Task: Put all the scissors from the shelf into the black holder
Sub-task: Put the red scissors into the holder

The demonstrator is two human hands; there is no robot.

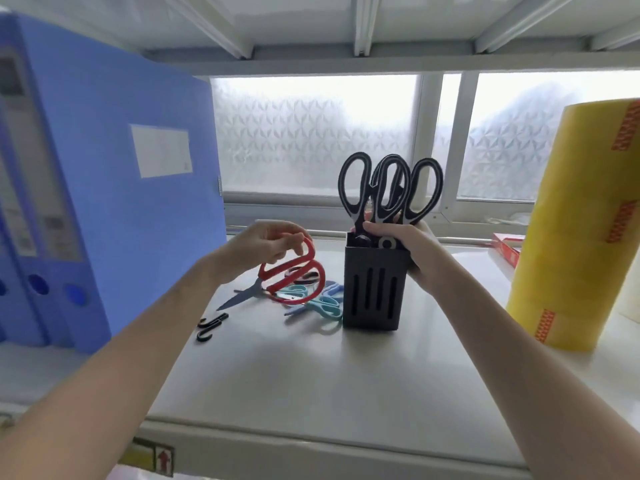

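The white metal shelf fills the lower half of the view, with a frosted patterned window behind it at twelve o'clock. At nine o'clock stand tall blue plastic file boxes, the nearest bearing a blank white label. At three o'clock rises a tall stack of yellow-tinted clear tape rolls with orange printed marks, and behind it lies a flat red box.

Just right of centre stands the black slotted rectangular plastic holder, upright on the shelf. Black-handled scissors with grey inner loops stand in it, handles up, blades down inside. The right hand wraps around the holder's top rim at its two o'clock side, fingers closed on the rim and against the handle bases of those scissors.

At ten o'clock from the holder, the left hand pinches the upper loop of red-handled scissors, lifted at an angle with the dark blades pointing toward eight o'clock, tip near the shelf. Beneath and beside them, touching the holder's left foot, lies a small heap of teal and pale blue handled scissors, with another dark-handled pair partly hidden behind the red loops. At eight o'clock from that heap rest small black plastic hooks.
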